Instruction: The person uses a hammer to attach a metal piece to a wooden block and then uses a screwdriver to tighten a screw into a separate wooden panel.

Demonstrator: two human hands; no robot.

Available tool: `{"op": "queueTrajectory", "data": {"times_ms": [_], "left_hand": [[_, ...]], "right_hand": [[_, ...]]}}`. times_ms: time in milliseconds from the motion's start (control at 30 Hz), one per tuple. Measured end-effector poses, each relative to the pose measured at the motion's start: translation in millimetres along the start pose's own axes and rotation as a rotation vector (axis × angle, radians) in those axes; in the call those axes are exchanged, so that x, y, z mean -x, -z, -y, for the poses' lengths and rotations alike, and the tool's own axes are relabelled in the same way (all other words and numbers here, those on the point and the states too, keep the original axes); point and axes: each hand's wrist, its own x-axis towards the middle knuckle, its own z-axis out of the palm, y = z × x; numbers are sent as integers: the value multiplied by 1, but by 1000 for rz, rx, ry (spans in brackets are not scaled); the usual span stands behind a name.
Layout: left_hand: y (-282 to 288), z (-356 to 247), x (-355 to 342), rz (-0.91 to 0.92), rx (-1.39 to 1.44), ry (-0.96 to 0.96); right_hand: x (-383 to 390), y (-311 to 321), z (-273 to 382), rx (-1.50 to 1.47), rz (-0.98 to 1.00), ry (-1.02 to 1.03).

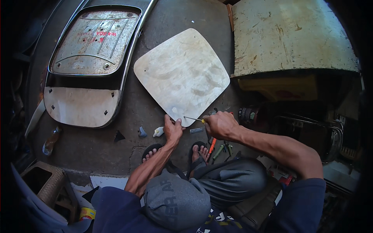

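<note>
A pale, square board with rounded corners (182, 70) lies on the floor in front of me, one corner toward my feet. My left hand (173, 130) grips the edge at that near corner, thumb on top and the other fingers partly hidden. A thin screwdriver (192, 119) is in my right hand (222, 125), fist closed round its handle, of which a bit of yellow shows. Its shaft points left, low over the board, with the tip at the near corner. I cannot tell whether the tip touches the surface or a small fastener.
At the left lies a metal-framed chair (129, 58) with a rusty seat panel (95, 40) and a pale backrest board (81, 105). A worn cabinet (291, 39) stands at right. Near my feet are an orange-handled tool (212, 145), a grey block (196, 130) and a white crumpled piece (158, 132).
</note>
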Motion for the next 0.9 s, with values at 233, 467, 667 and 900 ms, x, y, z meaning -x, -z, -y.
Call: {"op": "queueTrajectory", "data": {"times_ms": [233, 467, 667, 900], "left_hand": [[1, 10, 4, -20, 26, -71], [-5, -1, 9, 33, -7, -210], [17, -71, 20, -159, -424, -369], [31, -86, 3, -215, -652, -482]], "right_hand": [[7, -39, 13, -543, -25, -246], [20, -69, 10, 284, -502, 190], [23, -44, 17, -401, -288, -25], [100, 8, 55, -240, -162, -25]]}}
